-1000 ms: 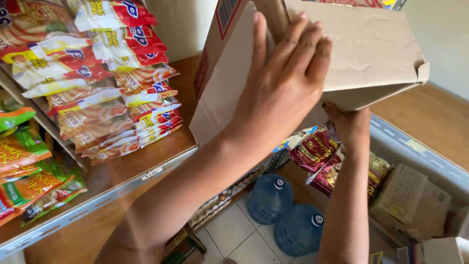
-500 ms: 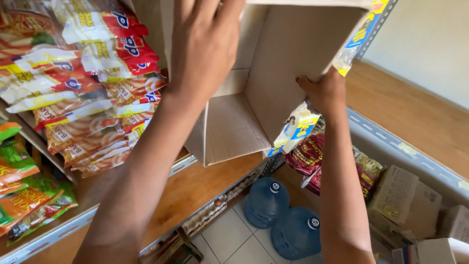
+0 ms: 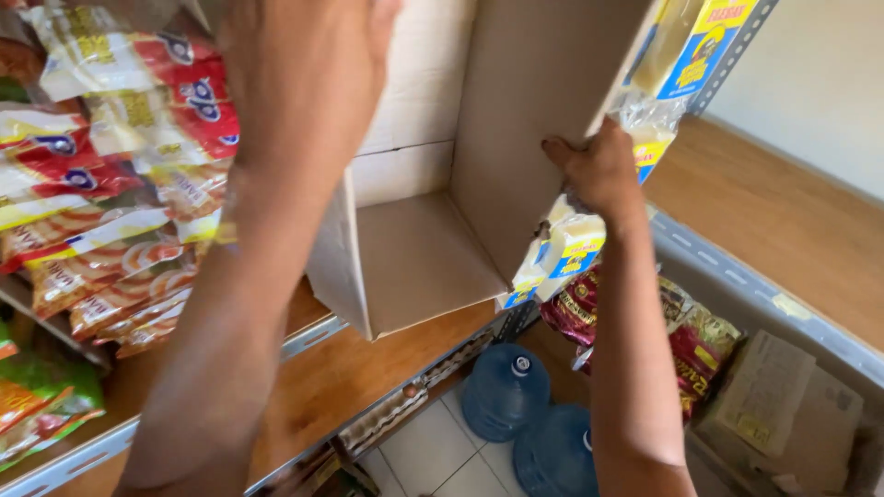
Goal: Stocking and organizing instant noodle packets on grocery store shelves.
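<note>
Brown corrugated cardboard fills most of the view: an empty open cardboard box [image 3: 433, 230] is held up at head height, tipped so its plain inside and bottom flaps face the camera. Closest in, the left hand [image 3: 304, 83] is pressed flat against the box's left wall, palm on, fingers running up out of frame, so whether they're hooked over the edge can't be told. The right hand [image 3: 599, 170] is curled at the lower corner of the box's right wall, thumb and fingers clamped on the cardboard edge, with a strip of clear yellow-and-blue snack packets [image 3: 562, 248] touching it and dangling just below; whether the packets are actually pinched in that grip isn't clear.

Just left of the box, glossy red, white and yellow crinkly snack bags [image 3: 101, 184] are stacked on a wooden shelf [image 3: 350, 377] with a grey metal edge, green bags [image 3: 41, 405] below them. Dark red foil bags [image 3: 691, 336] are hung under the right forearm. Further down, two round blue water jugs [image 3: 506, 391] are seen on the pale tiled floor [image 3: 433, 456], and flattened cardboard cartons [image 3: 783, 405] are piled at the lower right.
</note>
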